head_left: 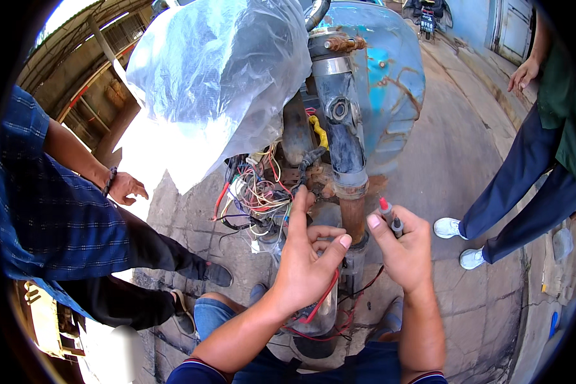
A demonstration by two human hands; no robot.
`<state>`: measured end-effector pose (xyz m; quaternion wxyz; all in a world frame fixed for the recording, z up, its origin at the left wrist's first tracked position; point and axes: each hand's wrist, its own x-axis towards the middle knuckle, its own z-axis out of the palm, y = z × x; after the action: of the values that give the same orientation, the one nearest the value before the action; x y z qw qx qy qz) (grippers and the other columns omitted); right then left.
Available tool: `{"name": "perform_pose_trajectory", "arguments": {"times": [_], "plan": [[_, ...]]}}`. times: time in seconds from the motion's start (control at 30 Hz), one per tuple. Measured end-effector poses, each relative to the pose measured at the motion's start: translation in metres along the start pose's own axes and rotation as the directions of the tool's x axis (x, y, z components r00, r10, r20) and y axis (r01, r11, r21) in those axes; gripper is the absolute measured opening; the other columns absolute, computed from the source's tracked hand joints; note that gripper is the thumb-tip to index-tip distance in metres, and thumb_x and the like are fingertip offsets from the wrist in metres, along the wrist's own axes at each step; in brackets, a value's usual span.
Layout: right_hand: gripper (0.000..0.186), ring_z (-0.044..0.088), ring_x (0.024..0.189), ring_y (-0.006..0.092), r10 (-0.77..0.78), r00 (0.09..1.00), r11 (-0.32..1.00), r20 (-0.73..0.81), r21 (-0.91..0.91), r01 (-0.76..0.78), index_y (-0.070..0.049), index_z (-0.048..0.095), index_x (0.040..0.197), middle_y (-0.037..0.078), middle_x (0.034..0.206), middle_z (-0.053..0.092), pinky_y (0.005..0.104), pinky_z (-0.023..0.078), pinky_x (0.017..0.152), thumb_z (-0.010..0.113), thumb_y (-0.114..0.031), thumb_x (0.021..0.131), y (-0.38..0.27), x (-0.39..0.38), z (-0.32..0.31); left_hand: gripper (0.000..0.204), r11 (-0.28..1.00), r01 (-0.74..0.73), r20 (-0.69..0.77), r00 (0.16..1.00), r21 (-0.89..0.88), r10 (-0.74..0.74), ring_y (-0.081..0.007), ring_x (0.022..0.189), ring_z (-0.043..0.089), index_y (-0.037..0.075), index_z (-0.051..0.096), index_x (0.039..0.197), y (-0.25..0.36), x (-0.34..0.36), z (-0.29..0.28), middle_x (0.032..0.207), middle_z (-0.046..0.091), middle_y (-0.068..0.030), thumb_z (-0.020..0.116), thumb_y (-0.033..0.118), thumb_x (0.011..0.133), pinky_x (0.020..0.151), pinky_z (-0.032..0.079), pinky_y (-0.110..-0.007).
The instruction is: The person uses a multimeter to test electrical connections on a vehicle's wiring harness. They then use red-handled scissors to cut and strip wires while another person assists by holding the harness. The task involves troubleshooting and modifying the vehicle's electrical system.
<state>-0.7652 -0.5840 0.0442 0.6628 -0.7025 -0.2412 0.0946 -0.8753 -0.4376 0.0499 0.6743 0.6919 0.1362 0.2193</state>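
Note:
My left hand (310, 262) reaches into a tangle of coloured wires (269, 192), index finger extended toward a dark connector near the pipe, the other fingers loosely bent and thumb apart. My right hand (403, 249) grips two test probes (390, 214), one red-tipped and one black, right of the rusty, dark vertical pipe (351, 214). A yellow wrapped cable (320, 131) runs beside the pipe above the wires. Clear plastic sheeting (211, 77) drapes over the upper left of the machine, with a weathered blue panel (390, 83) behind the pipe. Red and black leads (310, 317) hang below my hands.
A person in a dark blue checked shirt (57, 211) stands close at left; another in green top and dark trousers (512, 192) stands at right. Cracked concrete ground (461, 301) surrounds the machine. A parked two-wheeler (427, 16) and a door (511, 29) are at the back right.

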Motion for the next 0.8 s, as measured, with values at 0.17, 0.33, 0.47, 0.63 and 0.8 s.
{"name": "perform_pose_trajectory", "arguments": {"times": [0.17, 0.33, 0.47, 0.63, 0.8], "plan": [[0.021, 0.050, 0.073, 0.0036, -0.063, 0.998, 0.998, -0.028, -0.013, 0.063, 0.002, 0.072, 0.096, -0.005, 0.074, 0.061, 0.0252, 0.044, 0.063, 0.075, -0.019, 0.100, 0.003, 0.005, 0.000, 0.100, 1.000, -0.024, -0.031, 0.999, 0.007, 0.024, -0.0203, 0.111, 0.066, 0.001, -0.001, 0.168, -0.006, 0.013, -0.001, 0.168, 0.025, -0.0247, 0.068, -0.005, 0.097, 0.088, 0.056, -0.031], [0.023, 0.049, 0.072, 0.0031, -0.042, 0.997, 0.998, -0.062, 0.041, 0.045, 0.002, 0.072, 0.097, -0.006, 0.074, 0.060, 0.0244, 0.043, 0.063, 0.075, -0.020, 0.101, 0.004, 0.005, -0.007, 0.092, 0.998, -0.060, -0.062, 0.996, 0.030, 0.061, -0.0194, 0.111, 0.067, -0.003, 0.006, 0.167, -0.009, 0.015, -0.011, 0.167, 0.031, -0.0249, 0.067, -0.003, 0.098, 0.084, 0.056, -0.030], [0.023, 0.048, 0.072, 0.0036, -0.032, 0.997, 0.998, -0.067, 0.053, 0.035, 0.003, 0.071, 0.098, -0.005, 0.075, 0.060, 0.0250, 0.043, 0.063, 0.074, -0.020, 0.101, 0.008, 0.005, -0.014, 0.084, 0.999, -0.047, -0.075, 0.996, 0.027, 0.048, -0.0186, 0.107, 0.069, -0.005, 0.012, 0.165, 0.002, 0.017, -0.017, 0.161, 0.042, -0.0241, 0.066, 0.001, 0.101, 0.079, 0.055, -0.027], [0.025, 0.051, 0.067, 0.0119, -0.079, 0.991, 0.990, -0.109, -0.126, 0.065, 0.003, 0.070, 0.100, 0.006, 0.069, 0.061, 0.0333, 0.046, 0.064, 0.072, -0.022, 0.099, 0.028, 0.017, -0.026, 0.068, 0.930, -0.057, -0.010, 0.998, 0.362, 0.066, -0.0207, 0.098, 0.070, -0.010, 0.033, 0.157, 0.012, 0.011, -0.018, 0.134, 0.058, -0.0188, 0.066, 0.001, 0.099, 0.084, 0.057, -0.031], [0.024, 0.066, 0.072, 0.0397, 0.075, 0.990, 0.847, -0.122, -0.516, -0.128, 0.003, 0.068, 0.097, 0.024, 0.077, 0.066, 0.0470, 0.051, 0.071, 0.067, -0.021, 0.098, 0.075, 0.029, -0.054, 0.049, 0.281, -0.414, 0.252, 0.845, 0.866, 0.471, -0.0404, 0.115, 0.060, -0.012, 0.057, 0.134, 0.028, 0.018, 0.009, 0.130, 0.058, -0.0262, 0.069, 0.002, 0.088, 0.099, 0.050, -0.047]]}}
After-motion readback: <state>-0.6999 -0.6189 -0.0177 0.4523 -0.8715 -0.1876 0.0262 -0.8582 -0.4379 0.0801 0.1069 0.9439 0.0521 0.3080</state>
